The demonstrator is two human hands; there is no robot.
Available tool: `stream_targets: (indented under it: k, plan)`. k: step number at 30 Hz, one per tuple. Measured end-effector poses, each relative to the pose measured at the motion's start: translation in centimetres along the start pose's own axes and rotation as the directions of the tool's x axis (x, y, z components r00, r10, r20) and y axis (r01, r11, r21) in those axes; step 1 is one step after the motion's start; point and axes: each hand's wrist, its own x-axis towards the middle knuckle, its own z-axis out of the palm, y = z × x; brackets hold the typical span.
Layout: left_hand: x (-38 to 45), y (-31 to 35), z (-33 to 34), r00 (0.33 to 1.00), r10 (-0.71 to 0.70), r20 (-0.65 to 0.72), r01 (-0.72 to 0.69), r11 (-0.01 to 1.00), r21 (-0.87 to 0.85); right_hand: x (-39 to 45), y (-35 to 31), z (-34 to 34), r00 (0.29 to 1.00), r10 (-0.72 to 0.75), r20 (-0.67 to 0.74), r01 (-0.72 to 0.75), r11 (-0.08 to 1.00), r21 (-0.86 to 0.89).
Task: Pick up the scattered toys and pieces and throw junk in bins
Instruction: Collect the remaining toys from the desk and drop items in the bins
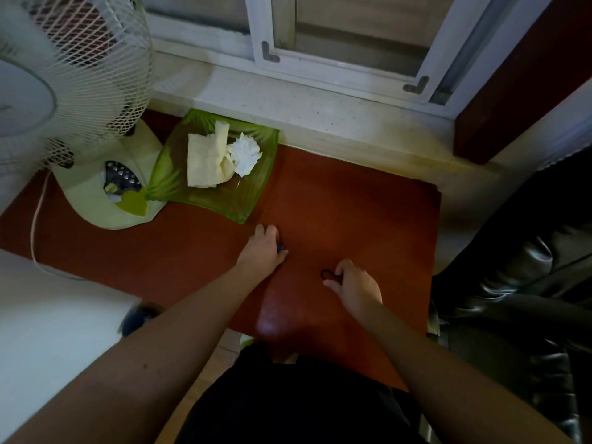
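On the red-brown table, my left hand curls its fingers round a small dark blue piece; only a bit of the piece shows under the fingertips. To its right, my right hand pinches a thin black loop that lies on the table. A green glass tray stands behind my left hand and holds crumpled white tissue and folded cream paper.
A white table fan with its base stands at the back left, its cord trailing over the table. A window sill runs behind. A black leather chair is at the right, a white surface at the left.
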Motion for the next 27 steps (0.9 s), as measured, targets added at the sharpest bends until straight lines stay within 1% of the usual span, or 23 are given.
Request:
stream_targets:
  k: [3,7,10,11,12,13,14,15,16,17,18,19,20,23,25,27]
  plan:
    - [-0.9,0.2,0.5,0.997,0.073,-0.036,-0.072,0.997,0.039,0.3,0.0,0.0,0.999,-0.037,0.018,0.037,0.999,-0.01]
    - [-1.8,0.1,1.5,0.994,0.087,-0.072,-0.084,0.995,0.049,0.6,0.4,0.2,0.998,-0.058,0.014,0.057,0.998,0.013]
    - [-1.8,-0.1,1.5,0.996,0.072,-0.061,-0.074,0.997,-0.03,0.9,1.0,0.4,0.998,-0.06,-0.022,0.063,0.985,0.163]
    - [-1.8,0.0,1.4,0.995,0.071,-0.064,-0.076,0.994,-0.082,0.9,1.0,0.2,0.999,-0.036,-0.02,0.04,0.969,0.245]
    - [-1.9,0.3,1.3,0.994,0.079,-0.073,-0.088,0.986,-0.138,0.8,0.9,0.0,1.0,0.011,-0.009,-0.007,0.931,0.365]
    - [-2.0,0.9,1.1,0.991,0.097,-0.09,-0.113,0.975,-0.193,0.6,0.5,-0.2,0.996,0.083,0.016,-0.078,0.837,0.541]
    - [-2.2,1.8,0.9,0.986,0.123,-0.114,-0.147,0.959,-0.242,0.5,-0.1,-0.3,0.981,0.175,0.088,-0.181,0.639,0.748]
    - [-2.4,3.0,0.7,0.977,0.158,-0.145,-0.194,0.94,-0.281,0.3,-0.8,-0.3,0.951,0.234,0.203,-0.278,0.353,0.894]
    - [-2.6,4.2,0.6,0.962,0.202,-0.182,-0.251,0.919,-0.305,0.0,-1.6,-0.5,0.914,0.252,0.319,-0.347,0.075,0.935]
    - [-2.8,5.5,0.4,0.944,0.251,-0.214,-0.31,0.895,-0.321,-0.1,-2.1,-0.5,0.884,0.228,0.408,-0.386,-0.137,0.912]
    - [-3.2,6.8,0.3,0.925,0.298,-0.236,-0.365,0.87,-0.333,-0.3,-2.5,-0.5,0.866,0.179,0.467,-0.413,-0.268,0.87]
    - [-3.7,7.9,0.3,0.907,0.343,-0.245,-0.412,0.845,-0.342,-0.5,-2.7,-0.5,0.862,0.11,0.494,-0.433,-0.346,0.832]
    - [-4.1,8.8,0.4,0.888,0.39,-0.244,-0.455,0.823,-0.34,-0.8,-2.8,-0.6,0.869,0.036,0.494,-0.443,-0.39,0.807]
    - [-4.8,10.4,1.3,0.841,0.511,-0.176,-0.541,0.791,-0.287,-1.2,-2.5,-1.2,0.88,-0.124,0.458,-0.458,-0.474,0.752]
    - [-4.9,10.9,1.7,0.831,0.538,-0.143,-0.556,0.784,-0.276,-1.2,-2.5,-1.8,0.876,-0.155,0.457,-0.464,-0.53,0.71]
    - [-4.9,11.1,1.8,0.821,0.55,-0.153,-0.57,0.773,-0.28,-0.9,-2.2,-2.0,0.877,-0.149,0.456,-0.457,-0.552,0.698]
